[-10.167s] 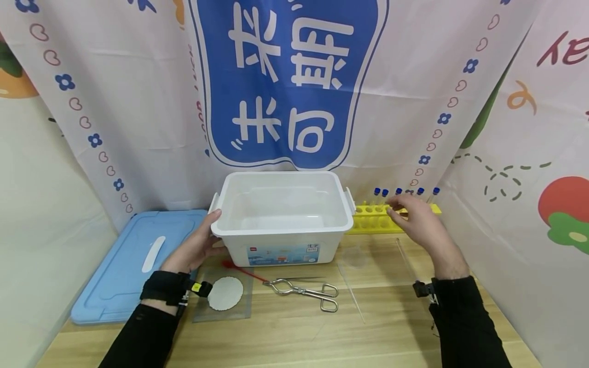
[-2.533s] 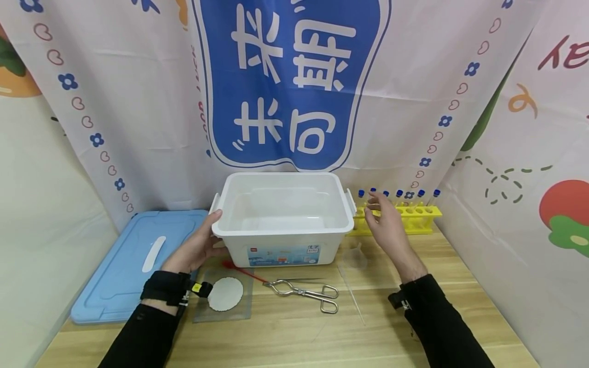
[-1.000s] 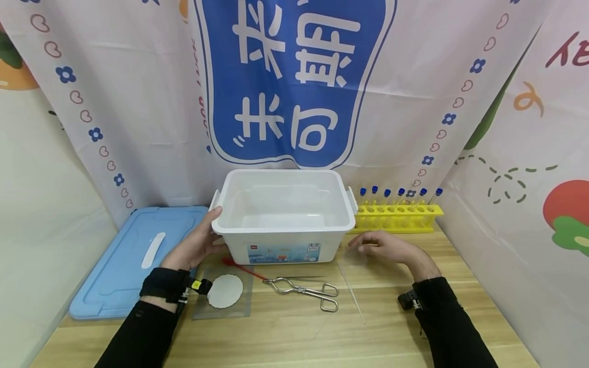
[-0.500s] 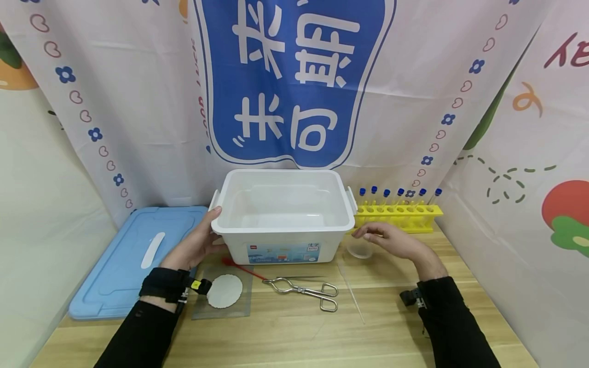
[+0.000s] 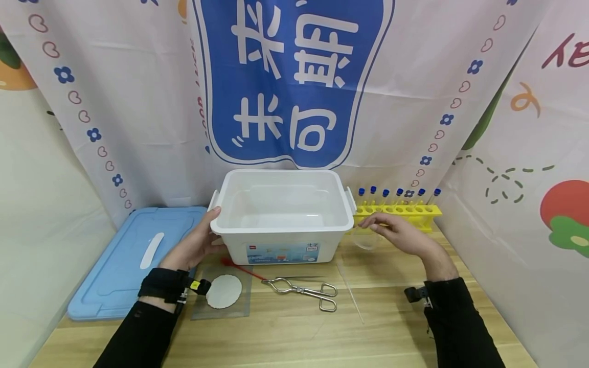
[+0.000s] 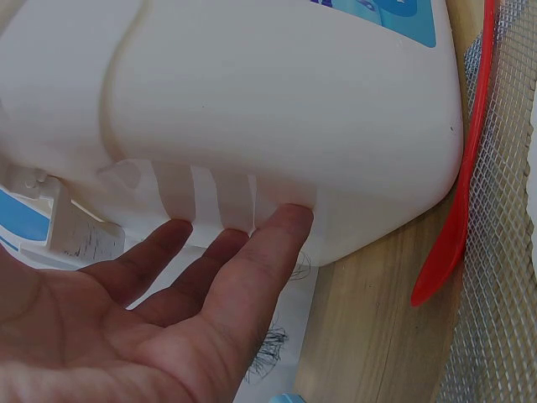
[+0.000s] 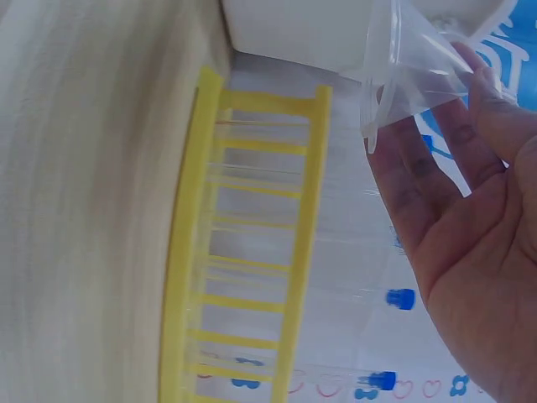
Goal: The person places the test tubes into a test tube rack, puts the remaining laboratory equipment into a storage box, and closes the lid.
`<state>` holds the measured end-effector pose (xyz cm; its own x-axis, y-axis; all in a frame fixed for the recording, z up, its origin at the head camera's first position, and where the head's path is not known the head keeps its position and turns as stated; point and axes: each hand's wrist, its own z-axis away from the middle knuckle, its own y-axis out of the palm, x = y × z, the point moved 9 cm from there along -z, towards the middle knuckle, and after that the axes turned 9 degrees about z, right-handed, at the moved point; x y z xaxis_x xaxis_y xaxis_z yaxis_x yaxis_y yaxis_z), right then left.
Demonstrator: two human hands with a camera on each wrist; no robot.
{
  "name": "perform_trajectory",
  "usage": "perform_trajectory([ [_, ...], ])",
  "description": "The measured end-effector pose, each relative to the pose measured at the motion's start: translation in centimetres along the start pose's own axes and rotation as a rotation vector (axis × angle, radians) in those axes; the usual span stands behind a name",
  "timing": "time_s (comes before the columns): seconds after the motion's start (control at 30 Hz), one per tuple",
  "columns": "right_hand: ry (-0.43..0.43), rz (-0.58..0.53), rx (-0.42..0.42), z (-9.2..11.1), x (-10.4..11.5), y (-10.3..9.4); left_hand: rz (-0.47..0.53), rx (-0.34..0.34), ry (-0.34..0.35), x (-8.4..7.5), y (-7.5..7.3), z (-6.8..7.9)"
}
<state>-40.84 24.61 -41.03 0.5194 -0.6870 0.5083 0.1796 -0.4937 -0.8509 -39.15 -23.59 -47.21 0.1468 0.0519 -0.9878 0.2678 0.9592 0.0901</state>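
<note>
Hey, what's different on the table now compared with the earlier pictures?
The right hand has taken hold of the clear funnel and lifted it off the table toward the yellow rack. A sixth blue-capped tube has appeared at the rack's left end. Unchanged: the left hand resting against the white box, the tongs and the blue lid.

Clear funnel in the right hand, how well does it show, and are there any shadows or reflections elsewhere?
Right wrist view: the clear funnel has a readable outline; head view: it nearly fades into the wooden tabletop; left wrist view: darker finger-shaped strips, probably reflections, mark the white plastic bin by the left hand.
</note>
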Motion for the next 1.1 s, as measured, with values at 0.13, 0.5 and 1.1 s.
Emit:
perform_trajectory([
  [0.13, -0.025, 0.0, -0.029, 0.4, 1.0, -1.1, -0.001, -0.002, 0.001, 0.0, 0.0, 0.0],
  [0.5, -0.04, 0.086, -0.144, 1.6, 3.3, -4.2, -0.004, -0.01, -0.006, -0.1, 0.0, 0.0],
  [1.1, -0.161, 0.112, -0.419, 1.9, 8.6, -5.6, -0.026, 0.007, 0.008, -0.3, 0.1, 0.3],
])
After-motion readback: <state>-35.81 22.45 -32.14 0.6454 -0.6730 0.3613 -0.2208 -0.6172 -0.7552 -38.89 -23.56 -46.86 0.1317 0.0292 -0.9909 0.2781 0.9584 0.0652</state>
